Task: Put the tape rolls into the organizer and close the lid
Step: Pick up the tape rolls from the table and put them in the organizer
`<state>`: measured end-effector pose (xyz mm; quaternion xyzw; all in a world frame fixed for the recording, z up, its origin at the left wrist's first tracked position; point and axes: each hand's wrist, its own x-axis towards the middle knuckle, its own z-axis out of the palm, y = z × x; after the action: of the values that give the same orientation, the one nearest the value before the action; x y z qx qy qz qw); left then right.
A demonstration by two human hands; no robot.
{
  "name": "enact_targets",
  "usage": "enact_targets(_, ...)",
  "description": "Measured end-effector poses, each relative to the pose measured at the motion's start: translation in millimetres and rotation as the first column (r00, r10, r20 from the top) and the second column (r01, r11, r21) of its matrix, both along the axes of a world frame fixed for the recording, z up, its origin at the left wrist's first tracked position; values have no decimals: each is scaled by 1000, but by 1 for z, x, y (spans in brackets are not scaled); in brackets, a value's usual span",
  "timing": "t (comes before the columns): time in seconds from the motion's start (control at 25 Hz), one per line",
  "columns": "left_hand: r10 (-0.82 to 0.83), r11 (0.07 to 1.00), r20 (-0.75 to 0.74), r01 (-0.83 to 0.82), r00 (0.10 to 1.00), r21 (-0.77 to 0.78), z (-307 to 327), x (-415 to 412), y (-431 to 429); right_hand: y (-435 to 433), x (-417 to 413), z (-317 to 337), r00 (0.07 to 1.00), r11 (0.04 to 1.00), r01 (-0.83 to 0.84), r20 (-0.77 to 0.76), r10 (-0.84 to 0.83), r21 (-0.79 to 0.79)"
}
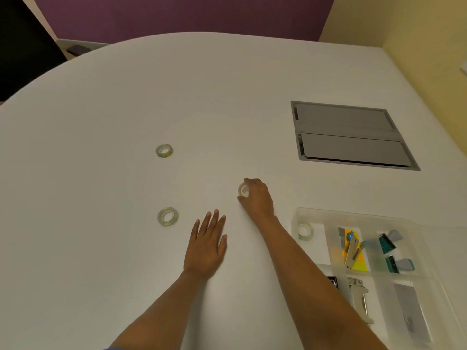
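Note:
Two clear tape rolls lie flat on the white table: one roll (164,150) farther away at centre left, and a nearer roll (167,216) just left of my left hand. My right hand (256,198) has its fingers closed around a third tape roll (243,190) that rests on the table. Flat on the table, palm down and fingers spread, lies my left hand (207,245), holding nothing. The clear plastic organizer (295,218) sits at the lower right, and a fourth tape roll (305,231) is in its near-left compartment. I cannot make out its lid.
The organizer's other compartments hold binder clips (386,245), a staple remover (352,250), a stapler (360,296) and a grey card. A grey cable hatch (351,135) is set into the table at the right. A yellow wall borders the table's right side.

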<state>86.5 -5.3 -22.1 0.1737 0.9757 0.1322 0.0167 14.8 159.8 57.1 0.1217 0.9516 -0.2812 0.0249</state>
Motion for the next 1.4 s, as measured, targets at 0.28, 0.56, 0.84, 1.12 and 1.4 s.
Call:
enact_targets(0.28,3,999,31,-4,1000,32,3,1,2,48,44,47,989,988,134,-56,-138,-76)
enact_targets(0.56,28,1000,147,-30,989,8,15,9,6,89,101,56,979,984,150,128,-161,93)
enact_targets(0.84,33,999,197,-30,980,-20,21,12,7,99,129,27,965,984,136,210,-159,118)
enact_targets(1.12,30,999,215,-25,976,-28,26,13,6,93,127,13,977,983,124,158,-145,132)
enact_targets(1.4,22,999,188,-26,982,19,19,14,4,92,126,16,974,980,186,118,-194,70)
